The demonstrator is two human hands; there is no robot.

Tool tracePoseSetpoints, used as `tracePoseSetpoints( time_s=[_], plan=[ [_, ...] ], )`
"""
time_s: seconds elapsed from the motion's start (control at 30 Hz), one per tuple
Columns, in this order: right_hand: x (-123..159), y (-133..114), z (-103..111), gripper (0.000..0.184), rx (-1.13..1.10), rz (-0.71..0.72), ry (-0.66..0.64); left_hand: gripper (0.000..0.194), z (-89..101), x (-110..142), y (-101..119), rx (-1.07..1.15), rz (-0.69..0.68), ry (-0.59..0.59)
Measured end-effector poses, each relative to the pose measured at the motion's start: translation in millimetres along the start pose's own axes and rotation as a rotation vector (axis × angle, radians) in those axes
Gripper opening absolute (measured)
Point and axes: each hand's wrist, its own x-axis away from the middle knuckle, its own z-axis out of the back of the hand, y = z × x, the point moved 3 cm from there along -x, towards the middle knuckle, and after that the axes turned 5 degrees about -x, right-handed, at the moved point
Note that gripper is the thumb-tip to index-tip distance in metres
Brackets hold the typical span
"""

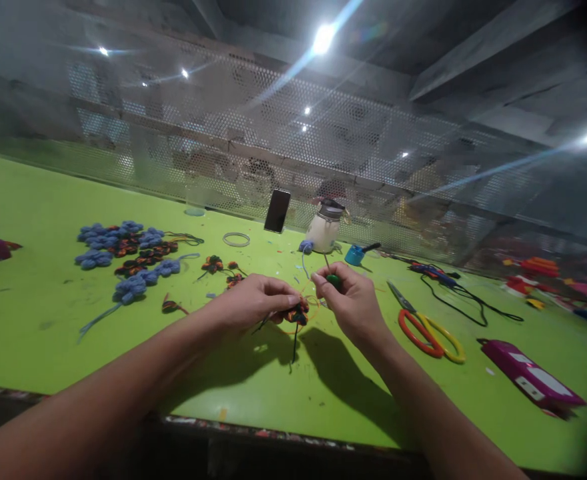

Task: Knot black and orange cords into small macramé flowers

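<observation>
Above the near middle of the table, my left hand (pixel 261 301) is closed on a small crocheted flower (pixel 298 312) in dark and orange yarn. Dark yarn tails hang below it. To its right, my right hand (pixel 348 293) is closed around what looks like a green-handled crochet hook (pixel 333 281), with a thin shaft pointing up. Loops of orange yarn (pixel 314 308) run between the two hands; whether the right fingertips pinch the yarn, I cannot tell. Similar dark-orange flowers (pixel 212 265) lie just beyond my left hand.
Blue crocheted flowers (pixel 129 288) lie at left. Behind stand a phone (pixel 277 211), a white jar (pixel 323 230) and a blue pot (pixel 354 255); a ring (pixel 236 239) lies nearby. Scissors (pixel 426 333), a corded tool (pixel 433 271) and a magenta box (pixel 531 377) are at right. Perforated mesh (pixel 213 147) backs the table.
</observation>
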Motion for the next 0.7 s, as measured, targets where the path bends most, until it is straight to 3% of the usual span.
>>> tracePoseSetpoints(
  time_s=[0.17, 0.43, 0.7],
  plan=[
    [0.6, -0.7, 0.4, 0.019, -0.051, -0.011, -0.006, 0.023, 0.2, -1.1, -0.4, 0.019, 0.057, 0.027],
    [1.6, 6.7, -5.2, 0.023, -0.444, -0.190, -0.114, 0.019, -2.7, 2.6, 5.5, 0.219, 0.085, 0.015],
    [2.2, 7.6, -8.1, 0.027, -0.454, -0.225, -0.138, 0.009, -3.3, 4.9, 9.1, 0.268, 0.044, 0.019]
  ],
)
